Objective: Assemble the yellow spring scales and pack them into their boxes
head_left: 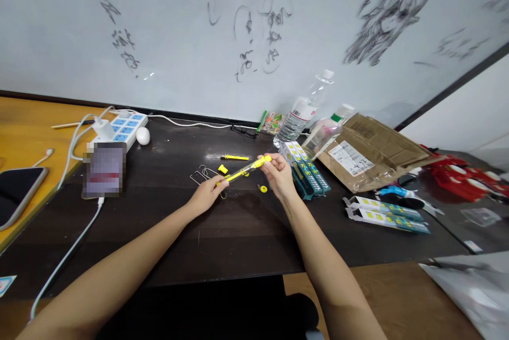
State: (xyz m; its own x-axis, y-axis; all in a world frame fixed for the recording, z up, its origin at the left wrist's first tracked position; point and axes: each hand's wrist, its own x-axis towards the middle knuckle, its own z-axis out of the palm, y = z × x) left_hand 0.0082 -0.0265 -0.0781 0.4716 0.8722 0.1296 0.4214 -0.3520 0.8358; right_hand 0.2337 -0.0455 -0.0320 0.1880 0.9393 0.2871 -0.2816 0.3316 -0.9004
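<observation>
Both hands hold a slim yellow and clear plastic tube (241, 172), tilted up to the right above the dark desk. My left hand (207, 195) is closed round its lower left end. With fingertips pinched, my right hand (280, 174) grips the yellow piece at the upper right end. Behind the tube lies a yellow and black stick-like part (235, 157). A small yellow piece (223, 169) sits near my left hand, beside several bent metal wires (201, 175). Below the tube rests a yellow ring-shaped part (263, 189). My fingers partly cover both tube ends.
Teal and white boxes (308, 167) stand right of my right hand; opened ones (387, 215) lie farther right. Behind are a water bottle (298, 114), another bottle (324, 133) and a cardboard parcel (374, 149). A power strip (125, 129) and a charging phone (104, 170) are left.
</observation>
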